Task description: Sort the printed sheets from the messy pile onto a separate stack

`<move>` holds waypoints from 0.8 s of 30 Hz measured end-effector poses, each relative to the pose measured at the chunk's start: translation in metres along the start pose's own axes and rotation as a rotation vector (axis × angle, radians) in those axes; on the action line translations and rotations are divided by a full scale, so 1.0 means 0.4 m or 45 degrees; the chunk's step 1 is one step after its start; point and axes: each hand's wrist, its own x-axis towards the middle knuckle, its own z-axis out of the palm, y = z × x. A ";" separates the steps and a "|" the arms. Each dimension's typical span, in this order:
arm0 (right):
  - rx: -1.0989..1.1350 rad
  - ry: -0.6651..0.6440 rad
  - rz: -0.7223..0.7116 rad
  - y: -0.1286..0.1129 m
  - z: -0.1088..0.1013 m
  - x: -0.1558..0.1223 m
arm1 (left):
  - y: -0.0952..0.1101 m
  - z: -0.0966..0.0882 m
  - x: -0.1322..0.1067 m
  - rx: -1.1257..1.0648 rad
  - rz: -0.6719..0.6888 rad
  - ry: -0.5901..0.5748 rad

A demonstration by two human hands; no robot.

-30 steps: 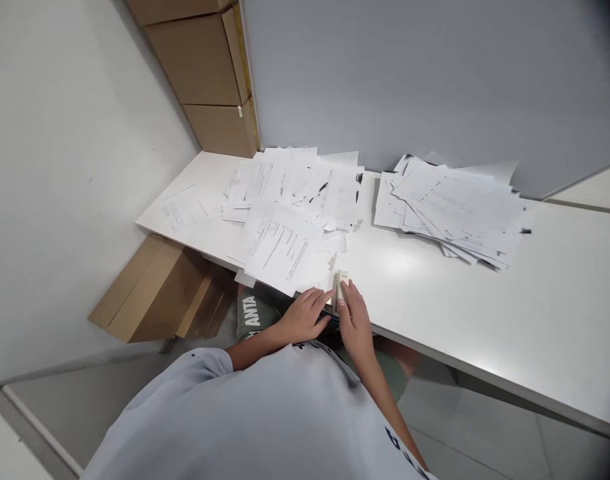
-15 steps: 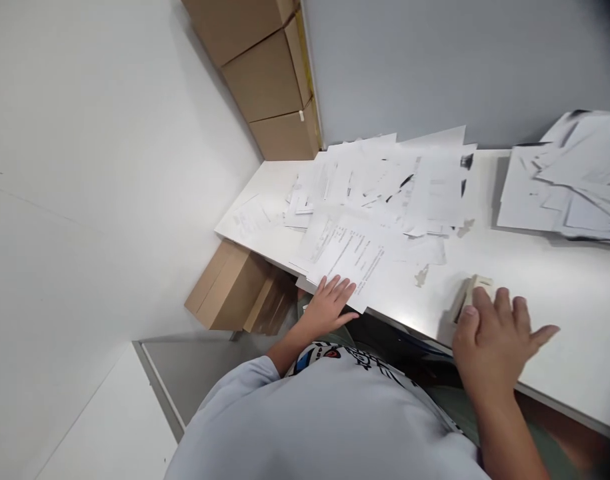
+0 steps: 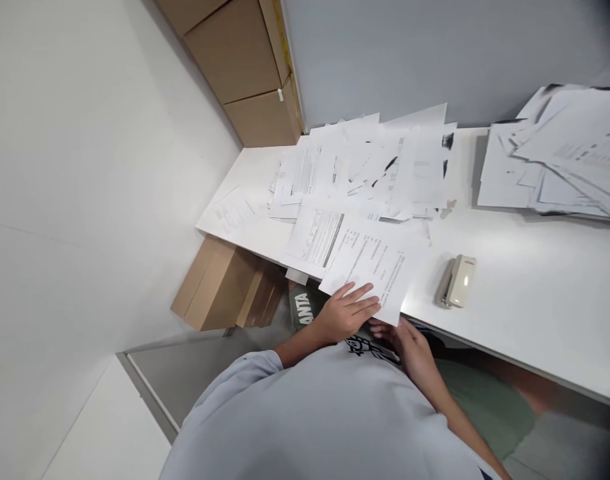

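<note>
**Lane's open right of the stapler!**
Your R hand has white desk to pass on, stapler in the way first; far-R paper stack blocks the back, grey panel behind.

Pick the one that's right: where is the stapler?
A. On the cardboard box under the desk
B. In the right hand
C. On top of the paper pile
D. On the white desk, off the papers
D. The stapler sits on the white desk, away from the papers and to the right of the left hand and right hand, touching neither.
</note>
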 end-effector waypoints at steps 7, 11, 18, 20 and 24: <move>0.351 0.152 0.010 -0.042 0.012 0.004 | 0.044 0.020 0.025 -0.031 0.035 -0.045; 0.322 0.273 0.055 -0.053 0.013 -0.010 | 0.045 0.016 0.028 -0.027 0.088 -0.049; 0.132 0.363 0.042 -0.036 0.010 -0.017 | 0.030 -0.018 -0.002 -0.005 0.130 -0.062; -0.170 0.389 -0.075 -0.052 -0.001 -0.027 | 0.012 -0.030 -0.014 -0.015 0.151 -0.088; -1.089 0.365 -0.655 -0.169 -0.049 -0.064 | -0.042 -0.056 -0.007 -0.030 0.146 0.037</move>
